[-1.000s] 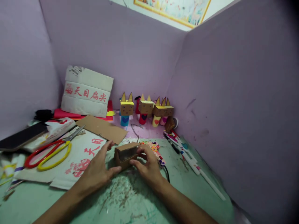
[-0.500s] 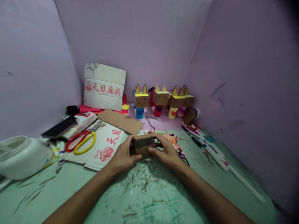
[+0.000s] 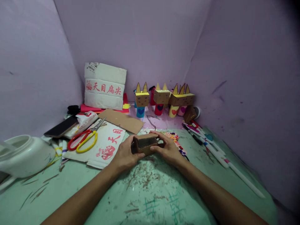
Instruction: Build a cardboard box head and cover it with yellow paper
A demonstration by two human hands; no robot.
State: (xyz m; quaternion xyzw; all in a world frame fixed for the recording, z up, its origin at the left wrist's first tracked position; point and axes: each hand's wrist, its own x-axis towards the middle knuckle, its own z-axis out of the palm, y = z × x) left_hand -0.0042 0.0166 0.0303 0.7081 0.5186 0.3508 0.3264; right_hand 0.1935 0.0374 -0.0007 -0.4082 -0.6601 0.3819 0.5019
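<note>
Between my two hands is a small brown cardboard box (image 3: 146, 137), its open side turned up toward me so that the hollow inside shows. My left hand (image 3: 126, 153) grips its left end, thumb along the lower front edge. At the opposite end my right hand (image 3: 167, 149) holds it, with the thumb on the front and the fingers behind, partly hidden. Brown scraps (image 3: 145, 175) are scattered on the green tabletop (image 3: 112, 200) just below the box. Left of my left hand lies a printed white cardboard sheet (image 3: 93, 157), with red-and-yellow scissors (image 3: 90, 139) on top.
Several cardboard-headed figures (image 3: 142, 100) with pointed ears stand at the back. A printed carton piece (image 3: 105, 86) leans on the wall. Pens and white sticks (image 3: 215, 153) lie along the right. A white pot (image 3: 30, 156) and a phone (image 3: 61, 126) are at left.
The box and both hands have shifted very slightly right in view, and the box is tilted a little more. Both hands keep their grip. The whole view has moved slightly.
</note>
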